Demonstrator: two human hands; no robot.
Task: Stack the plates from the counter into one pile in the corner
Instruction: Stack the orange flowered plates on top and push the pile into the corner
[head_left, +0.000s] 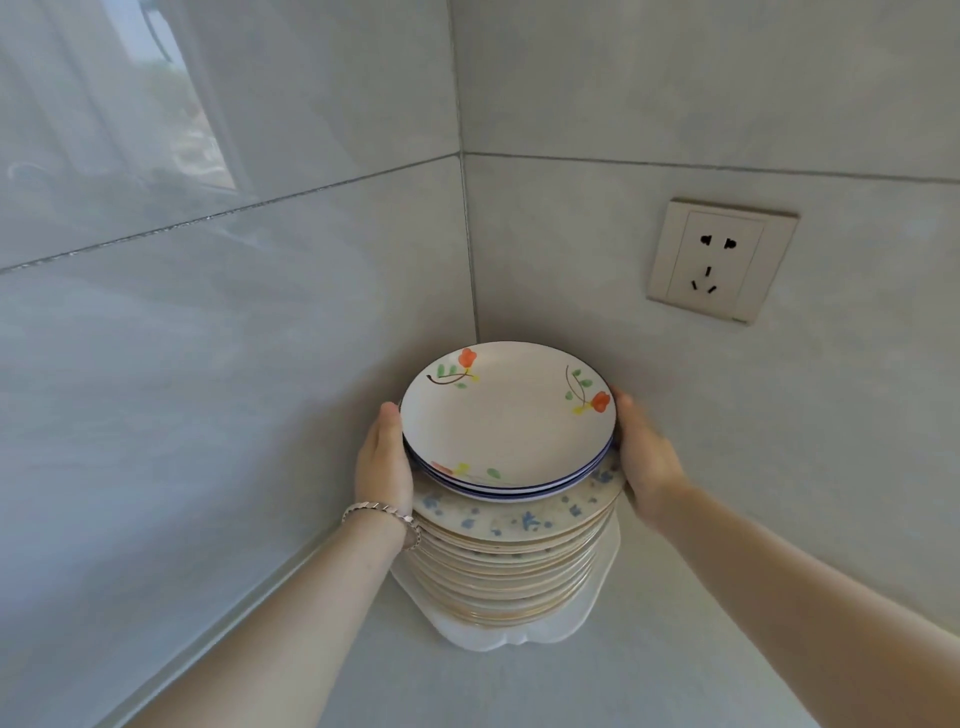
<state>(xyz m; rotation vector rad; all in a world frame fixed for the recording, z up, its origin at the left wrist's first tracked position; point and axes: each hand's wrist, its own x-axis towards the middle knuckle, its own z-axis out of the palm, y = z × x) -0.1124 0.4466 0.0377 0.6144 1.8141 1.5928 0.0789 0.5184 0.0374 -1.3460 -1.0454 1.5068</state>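
A tall pile of plates (506, 566) stands in the corner of the counter, on a white scalloped dish (519, 636) at the bottom. On top lie a few small white plates with red flowers and blue rims (506, 415), over a wider plate with blue flecks (519, 517). My left hand (383, 462) holds the left rim of the flowered plates, fingers hidden behind them. My right hand (644, 457) cups their right rim. A silver bracelet (382, 512) sits on my left wrist.
Glossy grey tiled walls meet just behind the pile. A beige wall socket (722, 260) is on the right wall above the counter. The pale counter (467, 691) runs toward me between my forearms.
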